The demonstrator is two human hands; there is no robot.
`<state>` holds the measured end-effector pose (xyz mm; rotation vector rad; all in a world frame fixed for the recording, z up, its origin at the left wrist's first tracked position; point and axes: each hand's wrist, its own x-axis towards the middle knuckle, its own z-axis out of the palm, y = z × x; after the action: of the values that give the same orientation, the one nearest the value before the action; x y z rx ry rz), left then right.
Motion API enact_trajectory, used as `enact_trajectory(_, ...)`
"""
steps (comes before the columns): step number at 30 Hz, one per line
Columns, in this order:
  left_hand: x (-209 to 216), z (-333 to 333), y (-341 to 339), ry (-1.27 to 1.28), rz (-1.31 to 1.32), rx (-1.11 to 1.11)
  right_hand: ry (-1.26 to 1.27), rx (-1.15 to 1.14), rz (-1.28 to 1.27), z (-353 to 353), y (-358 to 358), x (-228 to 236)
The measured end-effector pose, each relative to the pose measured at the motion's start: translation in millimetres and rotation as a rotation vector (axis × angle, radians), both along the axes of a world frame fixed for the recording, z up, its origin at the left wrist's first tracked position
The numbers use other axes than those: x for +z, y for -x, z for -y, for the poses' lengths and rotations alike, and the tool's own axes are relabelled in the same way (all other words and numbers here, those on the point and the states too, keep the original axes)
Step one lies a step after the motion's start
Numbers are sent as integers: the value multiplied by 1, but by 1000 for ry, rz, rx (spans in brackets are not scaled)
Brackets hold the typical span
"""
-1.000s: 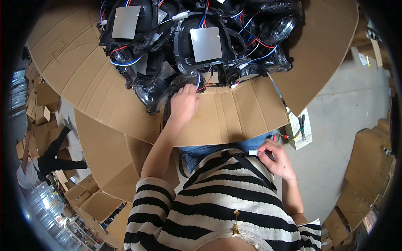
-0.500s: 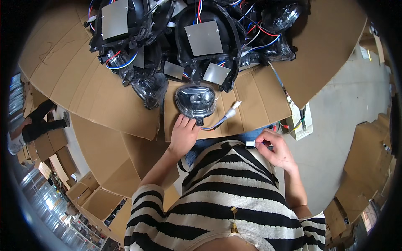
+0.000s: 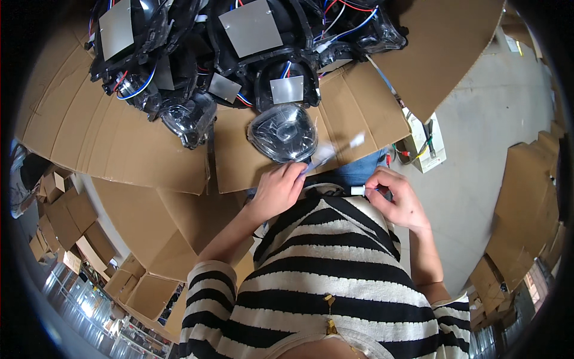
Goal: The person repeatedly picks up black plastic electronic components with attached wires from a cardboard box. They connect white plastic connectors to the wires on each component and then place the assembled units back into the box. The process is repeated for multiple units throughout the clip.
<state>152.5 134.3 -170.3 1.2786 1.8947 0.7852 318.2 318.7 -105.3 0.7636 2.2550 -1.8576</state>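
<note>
A clear-fronted lamp (image 3: 283,133), wrapped in plastic film, lies on the cardboard in front of me. My left hand (image 3: 278,190) is at its near edge, the fingers pinching the lamp's wires (image 3: 308,168). From there the cable runs right to a white plug (image 3: 357,140), smeared by motion. Near my waist, my right hand (image 3: 394,198) grips a small white connector (image 3: 357,191) between thumb and fingers. Dark wire shows behind it, partly hidden by the hand.
More black lamp housings (image 3: 286,90) with metal plates and coloured wires are heaped at the far side. Cardboard flaps (image 3: 119,143) spread around them. A white box (image 3: 428,143) with clipped leads stands on the floor at right. Cartons (image 3: 156,294) stand at lower left.
My left hand has shifted right from the lamp's edge onto its wires. The lamp has turned, and its plug has swung right. My right hand still holds the connector. The whole view has shifted.
</note>
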Motion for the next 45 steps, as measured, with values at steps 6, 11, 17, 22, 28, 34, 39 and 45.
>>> enact_trajectory(6,8,-21,-2,85,420,17,12,-30,-30,-3,-11,3)
enact_trajectory(11,31,-37,-5,60,365,-147,19,-61,-61,1,-8,6)
enact_trajectory(17,31,-38,-16,-10,33,-151,89,-139,-71,10,-2,9)
enact_trajectory(22,27,-37,-21,-76,-121,-113,57,-211,-43,18,-1,3)
enact_trajectory(28,28,-40,-25,-113,-222,-70,-69,-253,93,20,5,4)
enact_trajectory(34,21,-44,-29,-152,-112,-8,-153,-245,61,23,6,-3)
enact_trajectory(39,19,-32,-23,56,404,116,25,-254,48,5,-11,2)
enact_trajectory(45,19,-21,-9,98,827,160,139,-203,-10,-9,-23,13)
